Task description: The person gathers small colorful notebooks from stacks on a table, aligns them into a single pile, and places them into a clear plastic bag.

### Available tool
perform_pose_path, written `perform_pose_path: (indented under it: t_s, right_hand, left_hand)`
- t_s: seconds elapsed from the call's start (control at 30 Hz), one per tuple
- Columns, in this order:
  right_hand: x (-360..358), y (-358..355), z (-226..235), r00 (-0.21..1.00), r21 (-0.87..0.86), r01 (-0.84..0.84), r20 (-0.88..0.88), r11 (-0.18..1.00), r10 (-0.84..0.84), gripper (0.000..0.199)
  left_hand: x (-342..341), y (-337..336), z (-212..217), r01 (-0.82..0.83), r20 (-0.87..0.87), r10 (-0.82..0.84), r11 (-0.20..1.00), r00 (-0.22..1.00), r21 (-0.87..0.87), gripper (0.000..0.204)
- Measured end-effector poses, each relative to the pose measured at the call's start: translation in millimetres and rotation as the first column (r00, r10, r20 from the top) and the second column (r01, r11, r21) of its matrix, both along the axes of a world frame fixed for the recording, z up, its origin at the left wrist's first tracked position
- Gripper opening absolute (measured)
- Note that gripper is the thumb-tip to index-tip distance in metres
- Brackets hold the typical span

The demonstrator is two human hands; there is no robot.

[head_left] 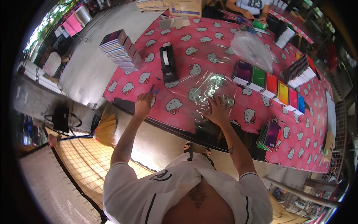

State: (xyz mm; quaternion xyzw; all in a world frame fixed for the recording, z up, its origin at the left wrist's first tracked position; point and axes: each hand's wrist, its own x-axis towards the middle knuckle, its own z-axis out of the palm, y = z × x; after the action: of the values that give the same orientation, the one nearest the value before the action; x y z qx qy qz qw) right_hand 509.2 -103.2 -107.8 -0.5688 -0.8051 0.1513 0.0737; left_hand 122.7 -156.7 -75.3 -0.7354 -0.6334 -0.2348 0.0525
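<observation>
Pressing down on a clear plastic sheet with the right hand; clock below is centred on that sheet, 12 = away from the wearer. Sheet lies on the pink tablecloth with cat-face print, near the table's close edge, glare across its middle.

Right hand: at 6, palm down, fingers spread apart over the sheet's near part. Left hand: between 8 and 9, at the table edge, fingers curled. A small blue item sits right at its fingertips; looks pen-like, but it's small and blurred, so can't tell if it's pinched or just lying alongside.

Around it: black tape dispenser at 10, near the sheet. Tall stack of notebooks further out, also 10, by the table's left edge. Cardboard box far out at 11. Crumpled clear plastic between 1 and 2. Row of coloured notebooks at 3, purple through blue, overlapping. Leaning pile of notebooks beyond the row, between 2 and 3. Small fanned stack at 4, purple cover on top.

Co-worker far out at 1, both hands at a green notebook.
</observation>
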Motion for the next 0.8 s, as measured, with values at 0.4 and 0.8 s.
perform_pose_path:
  t_s: [0.4,0.8]
  right_hand:
    - [36.8,-17.0,7.0,0.908,0.25,0.252,-0.394,0.935,-0.139,0.083]
    - [344.6,-77.0,33.2,0.211,-0.662,0.494,-0.539,0.565,-0.816,0.061]
  left_hand:
    - [130.3,-14.3,27.5,0.465,0.072,-0.466,0.885,0.882,0.029,0.034]
    - [542.9,20.2,-64.0,0.643,0.857,0.195,0.587,0.477,-0.492,0.044]
